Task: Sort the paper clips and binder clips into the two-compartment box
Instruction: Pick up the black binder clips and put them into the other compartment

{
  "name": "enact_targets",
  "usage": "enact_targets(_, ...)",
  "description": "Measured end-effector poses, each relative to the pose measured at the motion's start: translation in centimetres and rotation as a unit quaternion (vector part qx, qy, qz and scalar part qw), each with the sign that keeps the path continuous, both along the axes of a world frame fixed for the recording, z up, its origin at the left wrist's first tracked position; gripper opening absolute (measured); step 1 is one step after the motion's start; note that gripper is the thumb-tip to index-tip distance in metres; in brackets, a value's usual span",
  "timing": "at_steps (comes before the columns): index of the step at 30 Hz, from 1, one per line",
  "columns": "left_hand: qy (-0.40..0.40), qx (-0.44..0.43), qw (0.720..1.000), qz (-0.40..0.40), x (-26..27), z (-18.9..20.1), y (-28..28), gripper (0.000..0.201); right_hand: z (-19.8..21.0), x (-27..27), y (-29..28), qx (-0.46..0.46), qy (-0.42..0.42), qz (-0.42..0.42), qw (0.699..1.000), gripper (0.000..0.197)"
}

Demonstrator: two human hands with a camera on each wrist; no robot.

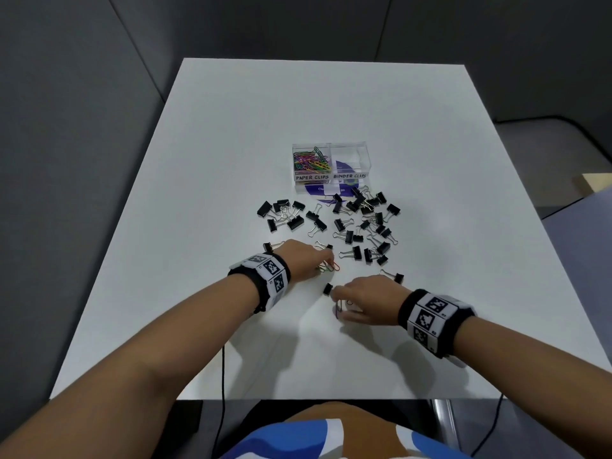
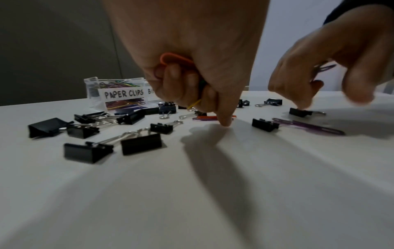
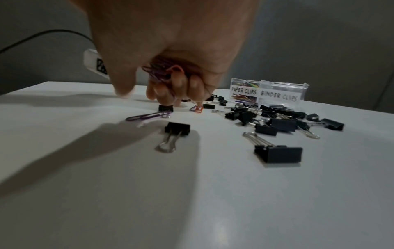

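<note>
The clear two-compartment box [image 1: 331, 177] stands mid-table; its PAPER CLIPS side [image 1: 311, 160] holds several coloured clips, and its BINDER CLIPS side [image 1: 351, 157] looks empty. Several black binder clips [image 1: 357, 226] lie scattered in front of it. My left hand [image 2: 192, 84] grips a bunch of coloured paper clips [image 2: 175, 59] in curled fingers, and one fingertip touches the table by an orange paper clip [image 2: 206, 118]. My right hand [image 3: 170, 80] grips purple paper clips [image 3: 157, 72]. It hovers over a purple paper clip [image 3: 149, 116] lying beside a binder clip [image 3: 177, 129].
The white table [image 1: 231, 127] is walled by grey partitions at the back and left. Its front edge is near my body. A black cable [image 1: 222, 376] crosses the front edge on the left, and another hangs at the right corner [image 1: 493, 422].
</note>
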State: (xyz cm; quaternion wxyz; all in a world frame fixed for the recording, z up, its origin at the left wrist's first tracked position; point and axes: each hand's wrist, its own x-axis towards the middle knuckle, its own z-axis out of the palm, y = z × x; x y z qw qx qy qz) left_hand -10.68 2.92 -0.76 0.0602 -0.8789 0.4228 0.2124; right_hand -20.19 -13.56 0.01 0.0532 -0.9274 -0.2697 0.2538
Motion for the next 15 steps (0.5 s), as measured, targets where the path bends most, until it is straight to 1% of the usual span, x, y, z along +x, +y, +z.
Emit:
enact_targets(2,-0.017,0.002,1.000,-0.016,0.1,-0.4,-0.9,0.035,-0.8,-0.1,0.4,-0.019,-0.007,0.054,0.998,0.026)
enact_targets(4,-0.032,0.003,0.999,-0.023,0.4,-0.5,-1.7,0.032,-1.3,0.2,0.6,-0.035,-0.010,0.072,0.997,0.022)
enact_targets(7,-0.033,0.020,0.999,-0.020,0.9,-0.3,-2.4,0.027,-1.4,1.1,0.6,-0.048,-0.017,0.062,0.997,0.019)
enact_targets(11,-0.029,0.046,0.998,-0.016,1.5,0.0,-2.6,0.025,-1.3,2.4,0.1,-0.050,-0.002,0.022,0.999,0.023)
enact_targets(15,-0.039,0.070,0.995,-0.067,1.4,0.1,-2.4,0.022,-1.6,2.9,-0.7,-0.051,-0.022,0.017,0.998,0.027)
